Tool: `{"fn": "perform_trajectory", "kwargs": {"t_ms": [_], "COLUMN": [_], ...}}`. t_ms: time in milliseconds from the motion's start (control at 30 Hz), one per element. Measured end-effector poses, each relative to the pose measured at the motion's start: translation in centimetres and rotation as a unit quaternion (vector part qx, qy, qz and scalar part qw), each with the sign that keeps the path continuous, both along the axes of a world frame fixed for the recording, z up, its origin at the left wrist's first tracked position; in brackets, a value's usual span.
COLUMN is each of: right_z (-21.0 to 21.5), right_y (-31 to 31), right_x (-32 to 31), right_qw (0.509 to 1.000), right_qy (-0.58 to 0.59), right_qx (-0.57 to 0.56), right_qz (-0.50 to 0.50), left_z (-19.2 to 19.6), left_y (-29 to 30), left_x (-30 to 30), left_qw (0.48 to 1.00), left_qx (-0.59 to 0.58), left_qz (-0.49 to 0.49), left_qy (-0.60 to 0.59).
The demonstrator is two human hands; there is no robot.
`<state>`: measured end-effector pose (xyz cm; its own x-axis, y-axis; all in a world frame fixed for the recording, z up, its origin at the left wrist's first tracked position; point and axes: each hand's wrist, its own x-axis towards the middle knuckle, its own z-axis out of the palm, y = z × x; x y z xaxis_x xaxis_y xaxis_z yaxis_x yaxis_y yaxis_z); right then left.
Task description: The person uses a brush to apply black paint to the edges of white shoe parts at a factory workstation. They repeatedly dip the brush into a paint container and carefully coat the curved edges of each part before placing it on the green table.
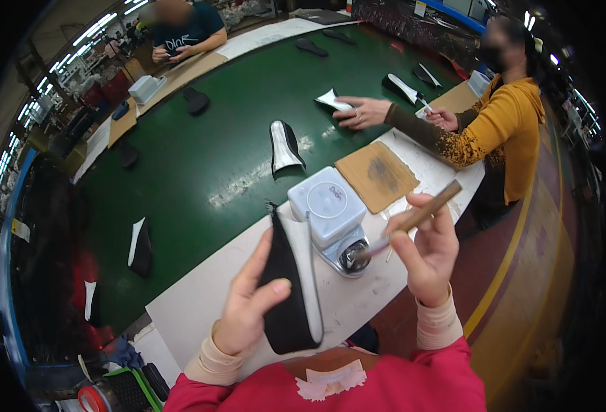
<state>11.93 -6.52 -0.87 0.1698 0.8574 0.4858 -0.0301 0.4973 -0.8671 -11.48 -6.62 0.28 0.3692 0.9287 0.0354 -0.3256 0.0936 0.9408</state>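
Green surface point(207, 175), biggest thing on my feed, spread out beyond both hands. White-topped bench point(203, 299) ran under and ahead of them. Co-worker point(519, 120) sat off past the right hand, well apart. Pale lidded container point(327, 199) stood ahead, between the hands. Black-and-white shoe piece point(286, 288) was up in the left hand point(248, 305), held above the bench: thumb on the black face, fingers wrapped behind. Right hand point(430, 250) had a brush point(423, 216) pinched by its handle, bristle end angled down toward the left hand, at the small pot point(348, 261) of dark, glossy stuff in front of the container.

Risks, as I judged them: overloaded bristles could have dripped on the bench or smeared the shoe piece's white side, since pot and piece were close. A hard push at the rim could have tipped the pot. The one-sided hold could have let the piece twist or flop if the brush pressed its free edge.

Hard to tell: bristles blurred, so I couldn't say whether they touched the pot's contents or only hung over them. Left fingertips mostly hidden behind the piece, far face unseen. Lens rim cut the green surface's far corners to black.
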Motion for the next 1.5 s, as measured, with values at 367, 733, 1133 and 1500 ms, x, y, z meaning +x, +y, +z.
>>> {"fn": "perform_trajectory", "kwargs": {"t_ms": [367,733,1133,1500], "right_z": [-8.7,-6.9,0.5,2.0], "right_y": [1.4,1.9,1.2,1.0], "right_x": [1.0,1.2,-3.1,-2.3], "right_qw": [0.956,0.958,0.985,0.964], "right_qy": [-0.268,0.05,0.126,-0.092], "right_qx": [-0.056,-0.25,0.049,0.249], "right_qz": [-0.105,0.135,0.107,-0.008], "left_z": [-4.2,-3.6,-0.2,0.3], "left_y": [1.0,0.6,-1.0,-1.5], "left_x": [-1.4,-0.5,1.1,1.3], "left_qw": [0.976,0.981,0.981,0.989], "left_qx": [-0.176,-0.152,-0.132,-0.099], "left_qz": [0.066,0.056,-0.048,-0.064], "left_qy": [-0.111,-0.11,-0.135,-0.091]}}
